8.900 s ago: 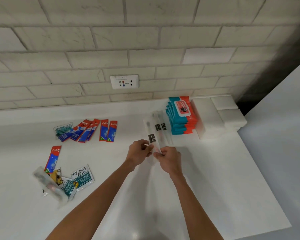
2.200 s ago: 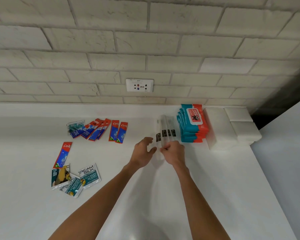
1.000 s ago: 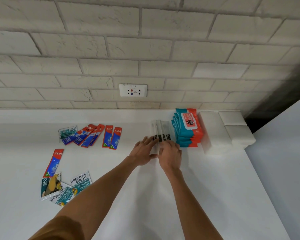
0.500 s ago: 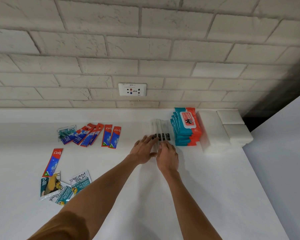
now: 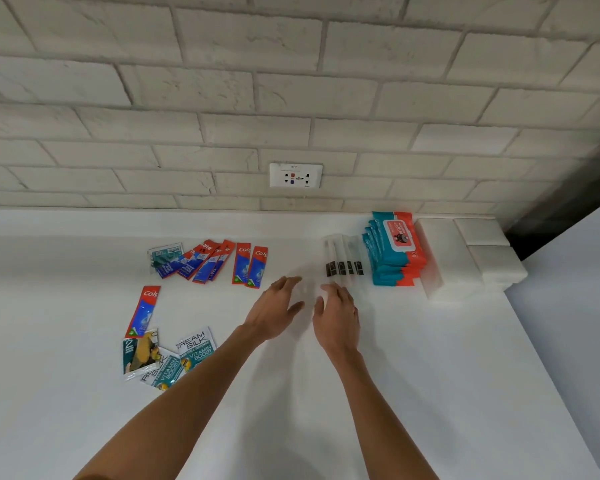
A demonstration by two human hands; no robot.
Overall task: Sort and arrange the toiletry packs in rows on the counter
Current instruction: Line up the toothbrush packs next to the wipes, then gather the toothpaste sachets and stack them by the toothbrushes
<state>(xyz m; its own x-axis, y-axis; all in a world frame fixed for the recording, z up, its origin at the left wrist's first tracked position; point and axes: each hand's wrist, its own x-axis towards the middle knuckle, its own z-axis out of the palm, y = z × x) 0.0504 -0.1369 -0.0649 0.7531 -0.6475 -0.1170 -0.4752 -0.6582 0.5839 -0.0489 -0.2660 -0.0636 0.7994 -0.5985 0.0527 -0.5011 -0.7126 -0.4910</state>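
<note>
You are hovering both hands low over the middle of the worktop (image 5: 430, 375), just in front of the clear slim packs (image 5: 343, 261). Your left hand (image 5: 274, 311) is showing a wide grip, fingers straight and spread, holding nothing. Your right hand (image 5: 336, 317) is also showing a wide grip with nothing in it. Its fingertips (image 5: 342, 292) are reaching to the near ends of the clear packs, though blur is keeping me from telling whether they are touching.

Judging by how things are lying, you are roughly midway. The clear slim packs are sitting side by side in a tidy row toward the back edge, with their dark labels lining up. They are just beside the teal-and-orange wipe packs (image 5: 394, 251), which are stacked against the white blocks (image 5: 465, 258) in the back right corner. That side is looking finished.

Left of the middle, toward the back edge, the red-and-blue toothpaste sachets (image 5: 222, 261) are forming a row. Only the two on its right are lying straight. The rest are slanting and overlapping, with a teal sachet (image 5: 163, 254) tucked at the left end.

Nearer the front on the left, one lone toothpaste sachet (image 5: 144, 311) is lying apart from its row. Just in front of it, the conditioner sachets (image 5: 174, 355) are lying in a loose, overlapping heap. These are waiting for you: squaring the slanted ones, bringing the loner in, and spreading the heap into its own row.
</note>
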